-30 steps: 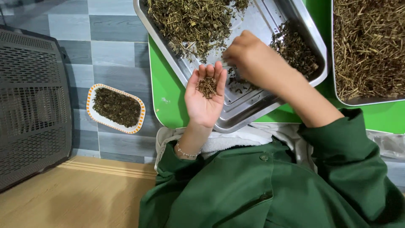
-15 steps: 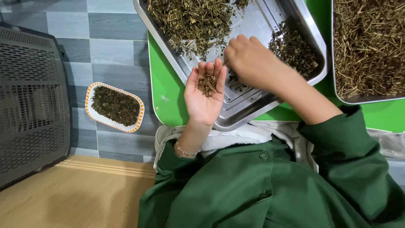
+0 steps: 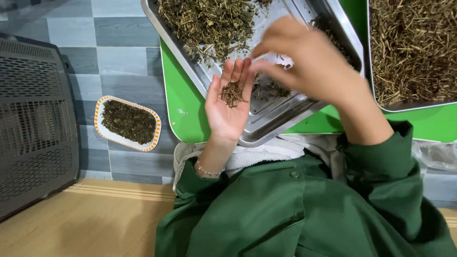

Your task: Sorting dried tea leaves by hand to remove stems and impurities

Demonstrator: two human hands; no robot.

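Our left hand [image 3: 227,107] lies palm-up and open, cupped like a little bowl so the dried stem bits [image 3: 232,93] don't spill. It hovers over the steel tray [image 3: 285,114] edge. Our right hand [image 3: 304,57] is blurred; can't tell its grip.

There is one view only, from a camera on the person's head, looking steeply down past the chest and green sleeves. It sits close: the left hand [image 3: 227,107] and right hand [image 3: 304,57] fill the middle. Beyond the fingers [image 3: 240,71] the steel tray [image 3: 266,126] on the green worktop [image 3: 183,109] runs off the top edge; to their left lies tiled floor [image 3: 119,52].
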